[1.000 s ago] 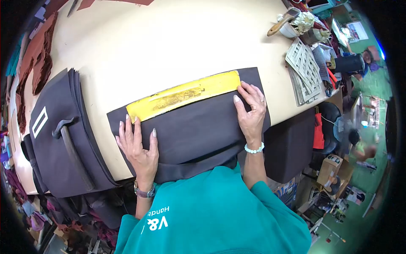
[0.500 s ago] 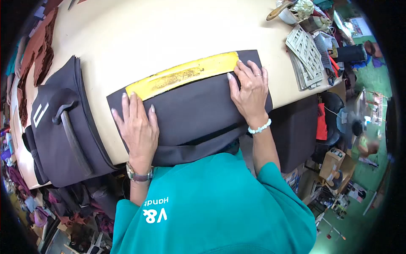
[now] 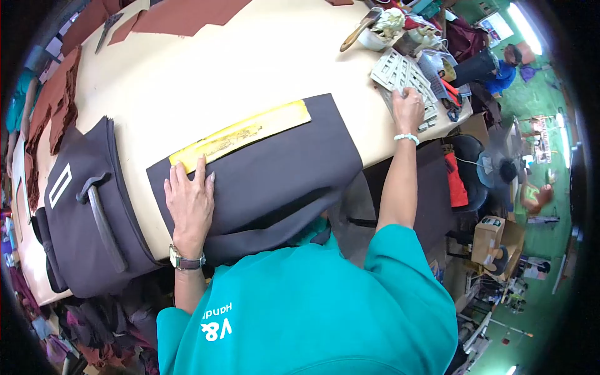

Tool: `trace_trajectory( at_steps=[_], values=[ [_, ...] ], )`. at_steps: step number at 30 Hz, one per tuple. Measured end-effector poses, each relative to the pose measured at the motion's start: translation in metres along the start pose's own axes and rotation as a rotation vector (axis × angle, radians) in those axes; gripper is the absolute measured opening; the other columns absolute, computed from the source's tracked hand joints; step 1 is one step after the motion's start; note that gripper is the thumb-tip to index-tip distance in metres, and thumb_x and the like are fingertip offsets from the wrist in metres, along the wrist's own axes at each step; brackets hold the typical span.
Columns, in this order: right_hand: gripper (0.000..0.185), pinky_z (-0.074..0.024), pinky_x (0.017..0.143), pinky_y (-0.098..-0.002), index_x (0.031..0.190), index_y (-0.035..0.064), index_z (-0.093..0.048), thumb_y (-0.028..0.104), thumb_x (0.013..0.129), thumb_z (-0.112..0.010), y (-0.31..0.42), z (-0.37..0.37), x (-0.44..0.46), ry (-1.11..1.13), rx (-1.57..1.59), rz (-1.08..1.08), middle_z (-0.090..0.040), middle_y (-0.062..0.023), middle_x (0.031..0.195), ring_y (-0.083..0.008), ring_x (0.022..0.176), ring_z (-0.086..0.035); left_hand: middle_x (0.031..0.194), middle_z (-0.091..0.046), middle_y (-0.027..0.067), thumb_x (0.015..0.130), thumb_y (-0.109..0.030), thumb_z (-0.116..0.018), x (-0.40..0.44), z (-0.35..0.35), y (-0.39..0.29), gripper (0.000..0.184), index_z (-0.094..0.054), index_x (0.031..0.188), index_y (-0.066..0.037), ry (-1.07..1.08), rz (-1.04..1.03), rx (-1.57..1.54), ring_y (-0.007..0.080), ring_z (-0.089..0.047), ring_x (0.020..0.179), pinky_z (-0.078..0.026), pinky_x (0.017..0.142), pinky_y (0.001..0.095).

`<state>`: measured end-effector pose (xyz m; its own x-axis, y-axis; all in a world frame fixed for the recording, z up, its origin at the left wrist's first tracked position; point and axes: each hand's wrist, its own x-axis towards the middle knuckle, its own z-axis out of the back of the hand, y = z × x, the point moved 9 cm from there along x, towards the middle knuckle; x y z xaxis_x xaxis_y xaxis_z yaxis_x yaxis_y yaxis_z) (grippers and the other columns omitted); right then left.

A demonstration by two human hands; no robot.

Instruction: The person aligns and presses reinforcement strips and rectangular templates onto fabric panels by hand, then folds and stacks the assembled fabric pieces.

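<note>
A yellow strip (image 3: 240,139) with worn brown marks lies along the far edge of a dark leather sheet (image 3: 275,162), whose near part hangs in folds over the table's front edge. My left hand (image 3: 190,203) rests flat, fingers apart, its tips on the strip's left end and the sheet around it. Over at the right, my right hand (image 3: 408,111) is at a stack of pale slotted templates (image 3: 400,70). Its fingers are curled and pressed together at the stack's near side; what they hold is too small to make out.
Left of the sheet, a hammer (image 3: 103,219) lies on a stack of folded dark leather (image 3: 75,250). Reddish-brown leather pieces (image 3: 181,15) and scissors (image 3: 107,31) are at the back. A wooden-handled brush (image 3: 359,31) rests on a white bowl beyond the templates.
My right hand has left the yellow strip's right end and reached right to the slotted templates. My left hand stays on the strip. The whole view has shifted with my head.
</note>
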<state>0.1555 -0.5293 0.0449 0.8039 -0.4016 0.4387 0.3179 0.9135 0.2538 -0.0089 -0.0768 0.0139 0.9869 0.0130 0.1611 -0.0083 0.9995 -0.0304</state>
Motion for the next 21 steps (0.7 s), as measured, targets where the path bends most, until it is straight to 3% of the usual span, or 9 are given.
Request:
trace_trajectory(
  at_steps=[3,6,7,10,16,21],
  values=[
    [0.038,-0.0465,0.083,-0.0426,0.098,0.0036,-0.063,0.035,0.076,-0.064,0.003,-0.002,0.003,0.028,-0.070,-0.019,-0.062,-0.0173,0.100,-0.0343,0.094,-0.059,0.112,-0.049,0.0219,0.085,-0.028,-0.058,0.001,0.001,0.000,0.041,-0.053,0.123,-0.013,0.026,0.014,-0.026,0.0355,-0.046,0.112,-0.041,0.089,0.0498],
    [0.032,-0.0490,0.077,-0.0450,0.096,0.0026,-0.061,0.029,0.078,-0.061,0.003,-0.001,0.005,0.040,-0.073,-0.034,-0.064,-0.0198,0.092,-0.0369,0.087,-0.062,0.111,-0.049,0.0217,0.086,-0.028,-0.058,0.001,0.002,-0.001,0.041,-0.053,0.123,-0.012,0.024,0.013,-0.025,0.0354,-0.047,0.111,-0.042,0.089,0.0497],
    [0.029,-0.0481,0.074,-0.0485,0.097,0.0050,-0.063,0.024,0.076,-0.057,-0.002,-0.004,0.010,0.007,-0.078,-0.053,-0.065,-0.0231,0.083,-0.0411,0.081,-0.063,0.111,-0.049,0.0217,0.086,-0.029,-0.057,0.001,0.002,0.000,0.041,-0.053,0.123,-0.012,0.026,0.013,-0.026,0.0354,-0.047,0.111,-0.042,0.089,0.0496],
    [0.026,-0.0482,0.073,-0.0498,0.096,0.0062,-0.063,0.020,0.076,-0.054,-0.004,-0.002,0.015,0.014,-0.101,-0.027,-0.065,-0.0233,0.083,-0.0418,0.079,-0.062,0.110,-0.049,0.0217,0.086,-0.029,-0.057,0.001,0.000,0.000,0.041,-0.053,0.123,-0.012,0.030,0.011,-0.030,0.0352,-0.047,0.110,-0.042,0.088,0.0493],
    [0.015,-0.0494,0.069,-0.0491,0.091,0.0047,-0.057,0.011,0.079,-0.051,0.009,0.017,0.019,-0.146,-0.058,0.093,-0.062,-0.0205,0.091,-0.0402,0.076,-0.063,0.107,-0.050,0.0215,0.085,-0.028,-0.058,0.000,0.004,-0.001,0.040,-0.054,0.122,-0.011,0.018,-0.005,-0.030,0.0349,-0.047,0.109,-0.042,0.087,0.0471],
    [0.018,-0.0486,0.071,-0.0479,0.095,0.0036,-0.056,0.005,0.078,-0.049,-0.004,0.029,0.024,-0.234,-0.039,0.248,-0.058,-0.0167,0.099,-0.0381,0.084,-0.061,0.104,-0.051,0.0207,0.086,-0.027,-0.057,0.001,0.005,-0.002,0.038,-0.055,0.120,-0.010,0.002,-0.005,-0.054,0.0339,-0.048,0.107,-0.040,0.088,0.0464]
  ],
)
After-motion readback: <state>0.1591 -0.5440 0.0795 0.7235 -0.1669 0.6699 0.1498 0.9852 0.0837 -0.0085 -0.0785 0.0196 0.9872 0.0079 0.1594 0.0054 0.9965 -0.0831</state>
